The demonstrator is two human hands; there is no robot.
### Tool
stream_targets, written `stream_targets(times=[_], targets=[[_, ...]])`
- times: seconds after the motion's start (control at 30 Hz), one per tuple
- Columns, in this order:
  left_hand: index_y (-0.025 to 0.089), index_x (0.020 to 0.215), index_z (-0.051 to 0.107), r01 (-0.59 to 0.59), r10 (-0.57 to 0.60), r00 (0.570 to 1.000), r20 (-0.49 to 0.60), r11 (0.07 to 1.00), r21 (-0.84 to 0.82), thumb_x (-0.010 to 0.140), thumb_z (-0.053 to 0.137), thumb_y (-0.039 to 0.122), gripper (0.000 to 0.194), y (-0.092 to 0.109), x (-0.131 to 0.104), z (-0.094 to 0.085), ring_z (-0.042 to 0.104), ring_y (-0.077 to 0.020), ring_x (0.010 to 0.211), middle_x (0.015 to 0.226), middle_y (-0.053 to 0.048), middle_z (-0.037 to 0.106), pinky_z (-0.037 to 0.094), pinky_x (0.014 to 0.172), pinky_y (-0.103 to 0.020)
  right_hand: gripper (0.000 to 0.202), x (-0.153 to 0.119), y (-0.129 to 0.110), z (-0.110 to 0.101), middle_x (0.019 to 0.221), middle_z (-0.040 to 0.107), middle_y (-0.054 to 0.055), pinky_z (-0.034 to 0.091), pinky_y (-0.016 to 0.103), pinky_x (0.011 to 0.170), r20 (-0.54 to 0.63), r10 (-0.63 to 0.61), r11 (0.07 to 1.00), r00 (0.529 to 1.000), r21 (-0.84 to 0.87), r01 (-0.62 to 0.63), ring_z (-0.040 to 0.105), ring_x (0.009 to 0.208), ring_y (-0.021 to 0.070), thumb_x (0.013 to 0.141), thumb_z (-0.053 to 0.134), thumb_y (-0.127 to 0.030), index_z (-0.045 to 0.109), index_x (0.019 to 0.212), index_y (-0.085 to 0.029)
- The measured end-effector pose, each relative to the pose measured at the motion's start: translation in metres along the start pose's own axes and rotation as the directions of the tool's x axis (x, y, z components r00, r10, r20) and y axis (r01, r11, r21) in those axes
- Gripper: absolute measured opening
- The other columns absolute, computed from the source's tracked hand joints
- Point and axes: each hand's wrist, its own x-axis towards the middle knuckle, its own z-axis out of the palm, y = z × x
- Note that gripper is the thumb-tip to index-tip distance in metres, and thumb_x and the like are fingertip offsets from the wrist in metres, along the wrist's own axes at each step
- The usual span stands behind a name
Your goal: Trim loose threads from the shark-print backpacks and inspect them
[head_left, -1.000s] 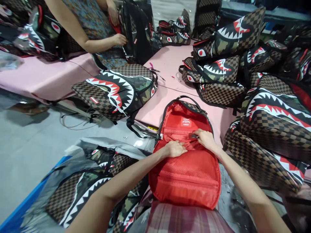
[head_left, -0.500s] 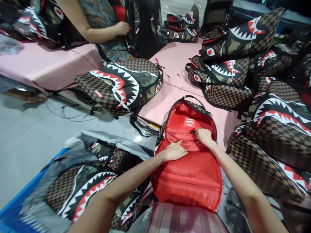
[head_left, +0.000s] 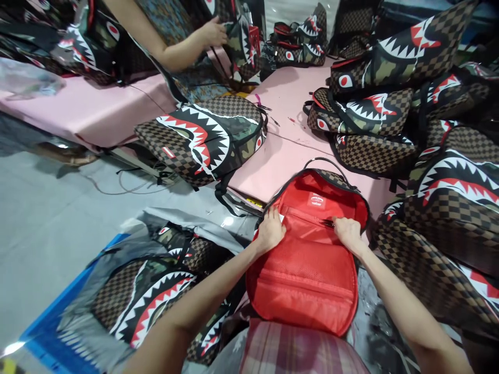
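Observation:
A backpack (head_left: 302, 280) lies unzipped across my lap and the table edge, its red lining facing up. My left hand (head_left: 272, 231) is closed over the left rim of the bag, by a small white tag. In my right hand (head_left: 348, 232), near the opposite rim, is a pair of small dark thread snips (head_left: 327, 223), blades pointing left over the lining. A pale label (head_left: 316, 201) is sewn inside the upper part. The carry handle (head_left: 329, 162) arches at the far end.
A shark-mouth checkered backpack (head_left: 206, 137) lies on the pink table (head_left: 290, 85). Several more are stacked on the right (head_left: 448, 192). A blue crate (head_left: 42, 332) with grey plastic holds others at lower left. Across the table, a co-worker's hand (head_left: 213, 34) touches another bag.
My left hand has moved from the middle of the lining to the left rim and closed on it. The snips stay in my right hand. The co-worker's bag has turned to show its printed side.

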Motion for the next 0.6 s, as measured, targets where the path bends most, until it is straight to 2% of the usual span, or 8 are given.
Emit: stream_targets(times=[0.13,0.23,0.33,0.43,0.47,0.5,0.57,0.6], targets=[[0.009,0.123,0.051,-0.124,0.128,0.975,0.182,0.992,-0.036,0.088,0.044,0.031,0.042,0.001,0.004,0.007,0.051,-0.0267,0.116,0.121,-0.019,0.058,0.042,0.094,-0.034,0.036,-0.006,0.002,0.003,0.088,0.068,0.016,0.04,0.032,0.065,-0.021,0.0,1.0,1.0,0.03,0.001,0.064,0.082,0.0273,0.092,0.03,-0.016,0.063,0.105,-0.013],[0.014,0.109,0.063,-0.202,0.216,0.951,0.221,0.976,-0.085,0.088,0.044,0.029,0.031,0.004,-0.002,0.015,0.054,-0.0247,0.114,0.13,-0.016,0.053,0.04,0.097,-0.033,0.035,-0.005,0.001,0.007,0.085,0.067,0.018,0.041,0.033,0.065,-0.045,0.008,0.998,0.999,0.065,-0.005,0.064,0.079,0.0275,0.09,0.031,-0.014,0.063,0.103,-0.011],[0.013,0.093,0.069,-0.183,0.21,0.948,0.238,0.974,-0.131,0.086,0.048,0.026,0.026,0.01,-0.006,0.022,0.064,-0.0248,0.096,0.134,-0.017,0.049,0.045,0.088,-0.036,0.033,-0.004,0.002,0.003,0.085,0.066,0.019,0.042,0.034,0.065,-0.075,0.003,0.992,0.997,0.123,0.006,0.064,0.077,0.0272,0.088,0.034,-0.013,0.065,0.101,-0.01],[0.011,0.081,0.071,-0.141,0.187,0.955,0.23,0.969,-0.202,0.084,0.051,0.026,0.026,0.013,-0.002,0.019,0.067,-0.0259,0.086,0.12,-0.019,0.06,0.048,0.08,-0.037,0.032,-0.02,0.021,-0.005,0.1,0.067,0.013,0.044,0.03,0.068,-0.137,-0.042,0.963,0.99,0.258,0.077,0.063,0.083,0.0224,0.086,0.04,-0.019,0.065,0.107,-0.018],[0.011,0.081,0.072,-0.132,0.186,0.957,0.22,0.962,-0.239,0.083,0.052,0.027,0.025,0.012,0.002,0.014,0.067,-0.0264,0.086,0.112,-0.018,0.064,0.049,0.079,-0.036,0.032,-0.031,0.033,-0.006,0.105,0.066,0.01,0.044,0.028,0.068,-0.196,-0.025,0.914,0.98,0.393,0.102,0.063,0.083,0.0202,0.087,0.042,-0.024,0.064,0.109,-0.02],[0.013,0.084,0.072,-0.131,0.193,0.959,0.207,0.951,-0.281,0.084,0.052,0.027,0.025,0.009,0.006,0.007,0.066,-0.0263,0.089,0.107,-0.016,0.067,0.049,0.08,-0.036,0.032,-0.044,0.045,-0.003,0.107,0.066,0.008,0.045,0.027,0.066,-0.262,0.043,0.82,0.964,0.56,0.116,0.062,0.079,0.0178,0.088,0.043,-0.031,0.063,0.111,-0.021],[0.015,0.101,0.069,-0.146,0.221,0.962,0.16,0.913,-0.38,0.087,0.046,0.029,0.03,-0.002,0.017,-0.01,0.064,-0.0239,0.097,0.106,-0.012,0.068,0.049,0.084,-0.033,0.04,-0.076,0.069,0.012,0.1,0.067,0.008,0.041,0.024,0.053,-0.303,0.323,0.492,0.897,0.863,0.114,0.055,0.059,0.0124,0.086,0.044,-0.045,0.062,0.11,-0.019],[0.015,0.109,0.065,-0.132,0.205,0.973,0.104,0.87,-0.476,0.089,0.042,0.031,0.034,-0.01,0.023,-0.019,0.062,-0.0222,0.101,0.109,-0.011,0.067,0.048,0.086,-0.032,0.045,-0.091,0.077,0.024,0.092,0.069,0.007,0.036,0.023,0.046,-0.236,0.468,0.32,0.852,0.944,0.085,0.047,0.047,0.0096,0.083,0.046,-0.052,0.062,0.108,-0.017]])
